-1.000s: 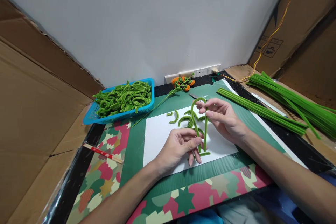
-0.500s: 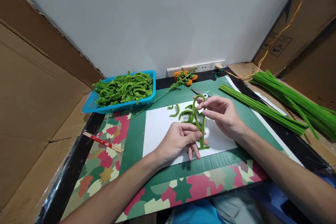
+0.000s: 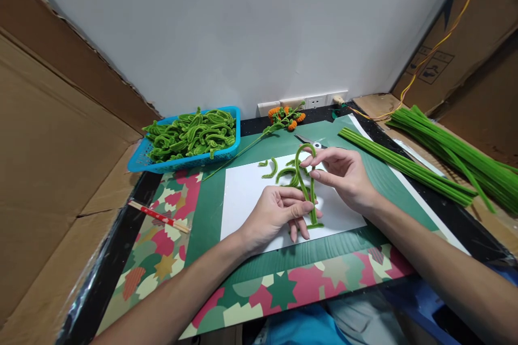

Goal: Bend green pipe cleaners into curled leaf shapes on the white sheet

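A green pipe cleaner (image 3: pixel 299 168), bent into a tall narrow loop, stands upright between my hands above a white sheet of paper (image 3: pixel 243 210). My left hand (image 3: pixel 283 210) pinches its lower part between thumb and fingers. Higher up, my right hand (image 3: pixel 338 175) holds the loop's right side near the top with thumb and fingertips. Several short curved pipe cleaner pieces (image 3: pixel 286 175) lie on the paper behind the loop, partly hidden by it. Another short green piece (image 3: pixel 314 225) shows at the loop's lower end; whether it is joined cannot be told.
A blue basket (image 3: pixel 182 161) of green bent pieces stands back left, beside an orange flower stem (image 3: pixel 279 118). Scissors (image 3: pixel 311 143) lie behind my right hand. Straight green pipe cleaners (image 3: pixel 404 164) and a larger bundle (image 3: pixel 457 156) lie right. Wrapped chopsticks (image 3: pixel 157 216) lie left.
The loop's top has narrowed slightly and shifted a little to the left, with my right fingertips moving along with it. My left hand keeps its pinch nearly unchanged.
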The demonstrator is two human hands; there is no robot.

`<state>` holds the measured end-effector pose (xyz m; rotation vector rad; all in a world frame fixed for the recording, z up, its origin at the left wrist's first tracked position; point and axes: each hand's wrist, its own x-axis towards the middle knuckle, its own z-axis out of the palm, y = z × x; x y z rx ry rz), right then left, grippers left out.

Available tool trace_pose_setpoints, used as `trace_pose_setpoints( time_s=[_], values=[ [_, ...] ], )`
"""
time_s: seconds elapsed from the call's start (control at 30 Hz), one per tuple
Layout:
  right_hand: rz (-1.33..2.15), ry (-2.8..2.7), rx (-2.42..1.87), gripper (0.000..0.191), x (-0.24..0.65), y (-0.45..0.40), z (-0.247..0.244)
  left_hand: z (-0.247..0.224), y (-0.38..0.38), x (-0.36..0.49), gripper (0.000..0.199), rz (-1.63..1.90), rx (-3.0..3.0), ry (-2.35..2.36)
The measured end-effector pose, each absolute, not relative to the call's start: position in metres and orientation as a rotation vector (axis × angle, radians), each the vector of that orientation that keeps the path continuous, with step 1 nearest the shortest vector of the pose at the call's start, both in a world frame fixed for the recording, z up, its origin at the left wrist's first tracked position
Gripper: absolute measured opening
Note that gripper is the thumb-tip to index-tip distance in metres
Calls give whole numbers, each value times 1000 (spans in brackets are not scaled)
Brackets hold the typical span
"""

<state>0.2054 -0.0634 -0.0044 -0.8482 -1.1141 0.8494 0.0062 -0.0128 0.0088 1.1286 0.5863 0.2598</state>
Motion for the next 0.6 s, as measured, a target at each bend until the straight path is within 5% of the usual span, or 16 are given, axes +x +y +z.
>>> trace_pose_setpoints(
  time_s=[0.6],
  values=[
    [801,-1282,-850,10,206,-64,-6,7,-12,7,41,281,1145,565]
  ],
)
